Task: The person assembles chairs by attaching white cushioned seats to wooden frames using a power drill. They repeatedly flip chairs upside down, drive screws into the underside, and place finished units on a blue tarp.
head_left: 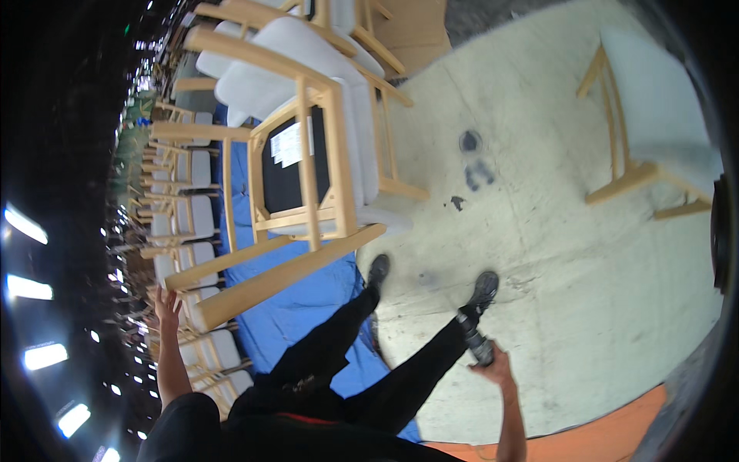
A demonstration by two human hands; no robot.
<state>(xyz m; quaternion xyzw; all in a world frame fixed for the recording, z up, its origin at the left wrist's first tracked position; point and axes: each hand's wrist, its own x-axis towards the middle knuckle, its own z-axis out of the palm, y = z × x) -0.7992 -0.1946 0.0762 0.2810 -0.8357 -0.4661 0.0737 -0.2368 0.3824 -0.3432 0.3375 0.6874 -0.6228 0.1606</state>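
Gripping a dark tool (479, 346), the right hand (495, 367) is wrapped round its body, held low beside the knee with the thin tip aimed away from the person, probably to keep it out of the chair's way. Left hand (168, 309) is raised and opened wide, fingers spread just at the end of a wooden leg (202, 265); cannot tell whether the tips touch, though the placing suggests steadying or guiding. Feet stand apart, one shoe (485, 286) on the pale ground (539, 262), likely for balance. A blue sheet (269, 323) runs under the near side, perhaps to spare the wood from scuffs. Ahead and to the left, the chair (336, 154) is tipped over among padded seats (285, 46), legs toward the person, so its black underside (285, 185) with white labels (286, 146) faces out; seems laid that way for reach and a soft rest. How it bears on the seats is partly hidden. Off left, a row of similar chairs (192, 215), close-set, presumably to save room. Well apart on the right, a pale chair (654, 100). Farther ahead, brown cardboard (423, 38) lies beyond the seats, maybe as floor padding.
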